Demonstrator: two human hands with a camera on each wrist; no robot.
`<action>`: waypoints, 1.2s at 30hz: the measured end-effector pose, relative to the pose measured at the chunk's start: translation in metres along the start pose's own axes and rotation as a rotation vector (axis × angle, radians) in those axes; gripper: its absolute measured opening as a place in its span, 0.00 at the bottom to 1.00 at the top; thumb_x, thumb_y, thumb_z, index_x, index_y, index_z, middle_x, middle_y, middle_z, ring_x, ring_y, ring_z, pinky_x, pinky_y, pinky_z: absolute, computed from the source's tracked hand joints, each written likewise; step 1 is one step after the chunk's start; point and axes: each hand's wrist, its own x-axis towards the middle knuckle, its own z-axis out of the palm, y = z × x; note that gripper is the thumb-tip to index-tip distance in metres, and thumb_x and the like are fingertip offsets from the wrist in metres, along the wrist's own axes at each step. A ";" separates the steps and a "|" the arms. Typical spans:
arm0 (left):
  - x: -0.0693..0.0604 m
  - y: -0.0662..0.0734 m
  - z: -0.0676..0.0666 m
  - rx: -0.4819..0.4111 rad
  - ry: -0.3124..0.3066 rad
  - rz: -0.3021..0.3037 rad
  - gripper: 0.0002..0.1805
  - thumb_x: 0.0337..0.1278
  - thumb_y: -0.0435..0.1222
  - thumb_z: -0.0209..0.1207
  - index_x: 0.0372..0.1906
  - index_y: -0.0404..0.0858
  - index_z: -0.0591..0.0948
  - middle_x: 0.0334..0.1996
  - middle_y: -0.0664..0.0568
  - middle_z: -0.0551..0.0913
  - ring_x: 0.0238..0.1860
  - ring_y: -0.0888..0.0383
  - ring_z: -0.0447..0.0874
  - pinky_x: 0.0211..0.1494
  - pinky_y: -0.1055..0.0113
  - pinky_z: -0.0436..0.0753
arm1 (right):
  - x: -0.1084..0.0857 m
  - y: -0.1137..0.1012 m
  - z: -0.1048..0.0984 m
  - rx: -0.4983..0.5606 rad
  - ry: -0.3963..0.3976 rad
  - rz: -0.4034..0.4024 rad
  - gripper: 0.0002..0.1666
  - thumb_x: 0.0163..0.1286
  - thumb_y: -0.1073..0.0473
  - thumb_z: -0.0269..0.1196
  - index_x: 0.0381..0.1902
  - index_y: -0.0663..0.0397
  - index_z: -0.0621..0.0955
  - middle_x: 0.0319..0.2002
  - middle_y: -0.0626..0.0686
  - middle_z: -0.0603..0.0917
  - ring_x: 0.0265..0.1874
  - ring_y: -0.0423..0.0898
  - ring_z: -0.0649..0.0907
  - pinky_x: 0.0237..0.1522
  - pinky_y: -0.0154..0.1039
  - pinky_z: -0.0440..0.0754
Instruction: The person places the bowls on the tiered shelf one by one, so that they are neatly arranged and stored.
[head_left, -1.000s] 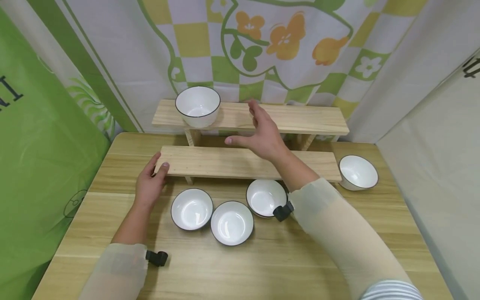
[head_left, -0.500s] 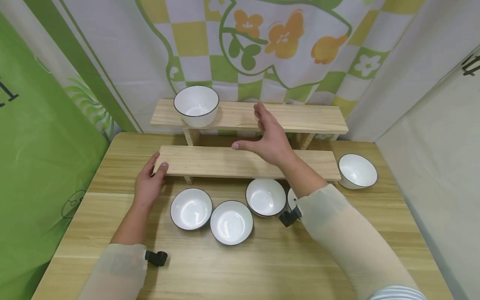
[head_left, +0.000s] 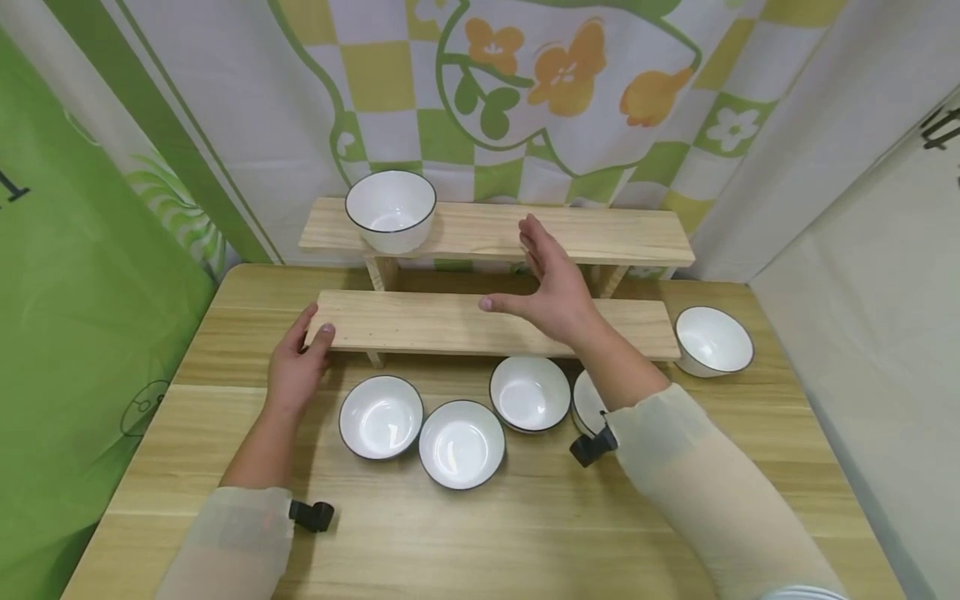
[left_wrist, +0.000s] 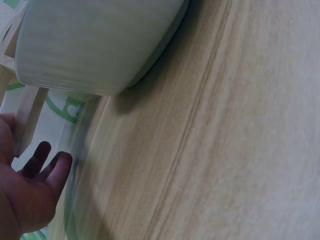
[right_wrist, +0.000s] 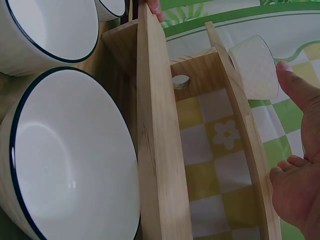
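In the head view the left hand (head_left: pixel 296 367) grips the left end of the lower wooden shelf (head_left: pixel 480 323), thumb on top. Over the shelves hovers the right hand (head_left: pixel 558 296), fingers extended, thumb spread, holding nothing. One white, dark-rimmed bowl (head_left: pixel 391 212) stands at the left of the upper shelf (head_left: pixel 555 233). On the table before the lower shelf are a left bowl (head_left: pixel 381 417), a middle bowl (head_left: pixel 462 445), another bowl (head_left: pixel 530 394), and one (head_left: pixel 590 403) partly hidden by the right forearm. The left wrist view shows the left hand (left_wrist: pixel 32 192) at the shelf end.
A further bowl (head_left: pixel 714 341) stands on the wooden table (head_left: pixel 450 542) beside the lower shelf's right end. Behind the upper shelf hangs a patterned curtain (head_left: pixel 450 125). Green cloth (head_left: pixel 75 292) is on the left and a pale cloth (head_left: pixel 870 217) on the right.
My right hand has moved right and slightly toward the table's front, uncovering more of the bowl under the forearm. The left hand keeps its hold on the shelf end.
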 end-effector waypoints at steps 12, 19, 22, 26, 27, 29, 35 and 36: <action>0.005 -0.002 0.000 0.003 -0.009 -0.014 0.35 0.74 0.56 0.57 0.81 0.62 0.62 0.78 0.45 0.64 0.60 0.52 0.77 0.51 0.74 0.83 | -0.013 0.012 -0.005 0.026 0.001 0.035 0.78 0.50 0.48 0.85 0.86 0.46 0.46 0.82 0.42 0.56 0.79 0.41 0.59 0.75 0.34 0.62; 0.005 -0.002 0.001 0.004 -0.014 -0.007 0.35 0.73 0.57 0.58 0.81 0.63 0.62 0.78 0.45 0.64 0.62 0.50 0.76 0.55 0.69 0.84 | -0.023 0.017 -0.010 0.055 0.018 0.030 0.77 0.52 0.52 0.85 0.86 0.46 0.46 0.82 0.43 0.56 0.79 0.43 0.60 0.76 0.35 0.62; 0.005 -0.002 0.001 0.003 -0.010 -0.005 0.35 0.73 0.57 0.58 0.81 0.63 0.63 0.78 0.45 0.65 0.61 0.51 0.77 0.53 0.71 0.84 | -0.028 0.017 -0.013 0.073 0.012 0.041 0.77 0.53 0.53 0.84 0.86 0.46 0.44 0.82 0.43 0.55 0.79 0.42 0.58 0.76 0.35 0.60; 0.006 -0.003 0.001 0.007 0.002 -0.003 0.35 0.73 0.56 0.58 0.80 0.63 0.63 0.76 0.44 0.67 0.55 0.55 0.79 0.48 0.74 0.83 | -0.034 0.019 -0.016 0.094 0.012 0.049 0.76 0.54 0.55 0.83 0.86 0.46 0.44 0.82 0.44 0.55 0.79 0.41 0.57 0.77 0.36 0.59; 0.006 -0.003 0.001 0.007 0.004 -0.004 0.35 0.73 0.56 0.59 0.80 0.63 0.64 0.76 0.44 0.67 0.54 0.55 0.79 0.47 0.74 0.83 | -0.036 0.020 -0.016 0.100 0.016 0.047 0.76 0.54 0.55 0.84 0.85 0.47 0.44 0.82 0.44 0.55 0.79 0.41 0.57 0.77 0.36 0.59; 0.005 -0.004 0.001 0.005 0.004 -0.004 0.35 0.74 0.55 0.58 0.80 0.63 0.63 0.76 0.44 0.67 0.56 0.54 0.79 0.48 0.73 0.84 | -0.038 0.022 -0.017 0.110 0.020 0.043 0.76 0.54 0.56 0.83 0.85 0.48 0.44 0.82 0.45 0.56 0.79 0.42 0.57 0.77 0.36 0.59; 0.002 -0.002 0.000 -0.043 -0.017 -0.018 0.35 0.74 0.56 0.58 0.81 0.63 0.62 0.78 0.45 0.63 0.68 0.47 0.74 0.65 0.57 0.81 | -0.047 0.027 -0.022 0.134 0.034 0.045 0.75 0.54 0.60 0.83 0.85 0.48 0.45 0.82 0.48 0.57 0.80 0.42 0.57 0.77 0.36 0.58; 0.001 -0.001 0.000 -0.054 -0.021 -0.017 0.35 0.74 0.56 0.57 0.81 0.63 0.62 0.79 0.45 0.63 0.69 0.46 0.72 0.67 0.55 0.79 | -0.048 0.028 -0.023 0.138 0.039 0.049 0.75 0.54 0.60 0.83 0.85 0.48 0.45 0.82 0.47 0.57 0.80 0.42 0.57 0.77 0.36 0.58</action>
